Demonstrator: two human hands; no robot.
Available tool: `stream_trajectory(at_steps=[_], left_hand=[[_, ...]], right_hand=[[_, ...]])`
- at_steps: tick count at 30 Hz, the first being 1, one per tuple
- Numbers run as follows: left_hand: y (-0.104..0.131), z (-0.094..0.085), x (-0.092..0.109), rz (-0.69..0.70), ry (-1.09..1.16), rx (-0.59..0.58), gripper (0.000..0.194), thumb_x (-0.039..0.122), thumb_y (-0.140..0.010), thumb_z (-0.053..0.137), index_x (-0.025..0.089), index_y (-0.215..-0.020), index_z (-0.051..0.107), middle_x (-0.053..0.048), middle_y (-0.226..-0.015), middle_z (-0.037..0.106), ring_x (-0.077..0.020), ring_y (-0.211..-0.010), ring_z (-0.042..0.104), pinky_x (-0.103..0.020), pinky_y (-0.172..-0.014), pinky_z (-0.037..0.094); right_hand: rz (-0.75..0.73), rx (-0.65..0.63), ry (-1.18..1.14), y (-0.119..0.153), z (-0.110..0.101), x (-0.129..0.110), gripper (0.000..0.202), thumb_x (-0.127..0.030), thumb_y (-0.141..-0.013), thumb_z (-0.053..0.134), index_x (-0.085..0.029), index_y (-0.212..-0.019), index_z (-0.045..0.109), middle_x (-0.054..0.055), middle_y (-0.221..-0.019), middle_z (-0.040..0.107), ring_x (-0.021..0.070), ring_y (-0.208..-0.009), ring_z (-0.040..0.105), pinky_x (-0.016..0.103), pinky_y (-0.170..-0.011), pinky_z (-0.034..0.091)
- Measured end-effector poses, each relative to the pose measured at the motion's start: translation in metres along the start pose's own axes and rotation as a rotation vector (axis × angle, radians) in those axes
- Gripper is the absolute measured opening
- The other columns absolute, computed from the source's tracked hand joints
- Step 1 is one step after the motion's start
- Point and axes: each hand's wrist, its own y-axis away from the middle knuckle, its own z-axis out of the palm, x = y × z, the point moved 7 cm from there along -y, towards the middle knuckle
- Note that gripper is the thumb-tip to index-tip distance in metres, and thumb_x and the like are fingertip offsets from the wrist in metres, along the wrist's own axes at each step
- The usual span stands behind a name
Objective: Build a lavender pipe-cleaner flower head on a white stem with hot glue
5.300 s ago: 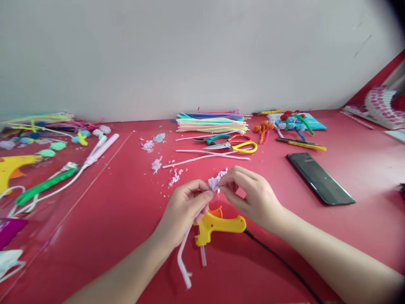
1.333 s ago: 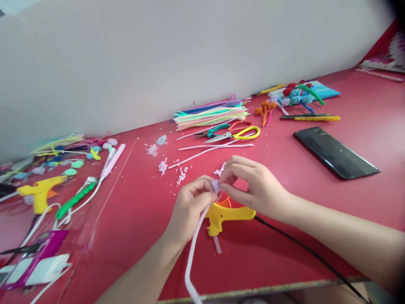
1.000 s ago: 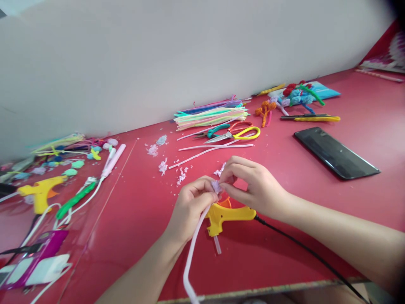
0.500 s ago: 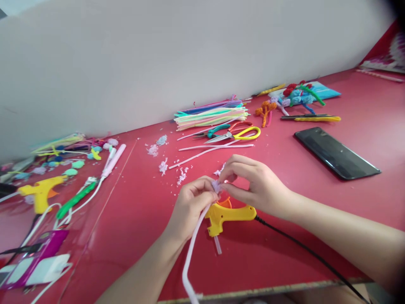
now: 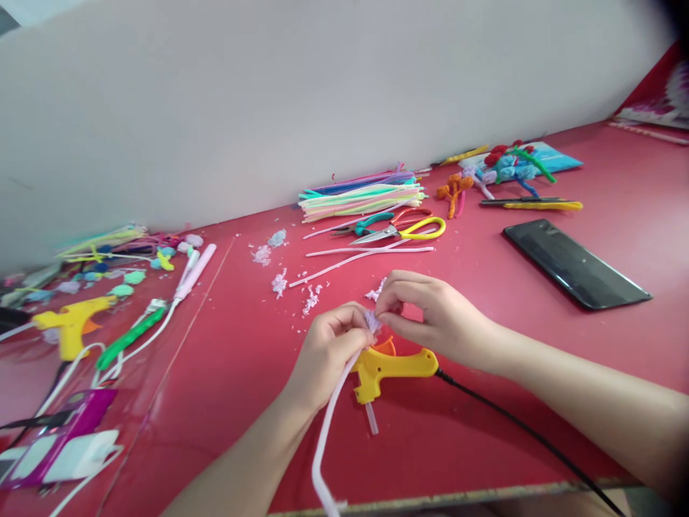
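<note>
My left hand (image 5: 334,348) pinches a pale lilac pipe cleaner (image 5: 326,438), whose long tail curves down past the table's front edge. A fuzzy lilac tuft (image 5: 371,321) shows at its upper end, between my two hands. My right hand (image 5: 423,305) has thumb and forefinger closed at the tuft's right side; how firmly they grip it is partly hidden. Just below the hands lies a yellow hot glue gun (image 5: 395,365) with an orange trigger, a clear glue stick (image 5: 372,418) poking out and a black cord running right.
Behind my hands lie scissors (image 5: 398,231), pliers (image 5: 371,222), loose pipe cleaners (image 5: 355,262) and a bundle of them (image 5: 360,201). A phone (image 5: 575,262) sits at right, near pipe-cleaner flowers (image 5: 455,190). Another glue gun (image 5: 72,323) and a purple power strip (image 5: 80,431) are at left.
Very little differs. My right fingers have shifted slightly at the tuft, and more of it shows between the hands. The view has tilted marginally.
</note>
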Motion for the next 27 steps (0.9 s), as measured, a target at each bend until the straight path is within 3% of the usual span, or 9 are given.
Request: stream_trajectory(at_steps=[10,20,27], left_hand=[[0.001,0.001,-0.001,-0.025,0.021,-0.005,0.015,0.014,-0.072,0.055,0.018,-0.058,0.054,-0.001,-0.065,0.051,-0.0151,-0.066,0.048,-0.028,-0.057,0.033],[0.002,0.001,-0.002,-0.057,0.005,-0.002,0.020,0.024,-0.083,0.057,0.017,-0.064,0.055,0.002,-0.062,0.050,-0.0110,-0.059,0.043,-0.026,-0.055,0.032],[0.007,-0.002,0.021,0.138,-0.125,0.094,0.019,0.024,-0.085,0.058,0.018,-0.067,0.054,0.003,-0.067,0.047,-0.0097,-0.057,0.042,-0.024,-0.053,0.034]], right_hand=[[-0.103,-0.046,0.085,0.002,0.001,0.000,0.012,-0.007,-0.085,0.052,-0.017,-0.081,0.057,0.003,-0.082,0.057,0.0125,-0.071,0.054,0.025,-0.066,0.046],[-0.091,0.030,0.045,0.001,-0.004,-0.003,0.009,-0.010,-0.085,0.054,-0.017,-0.081,0.058,0.003,-0.080,0.058,0.0124,-0.070,0.056,0.026,-0.066,0.048],[-0.156,0.103,0.070,0.005,-0.009,-0.015,0.007,-0.013,-0.087,0.054,-0.017,-0.089,0.059,0.005,-0.084,0.060,0.0135,-0.074,0.058,0.027,-0.069,0.050]])
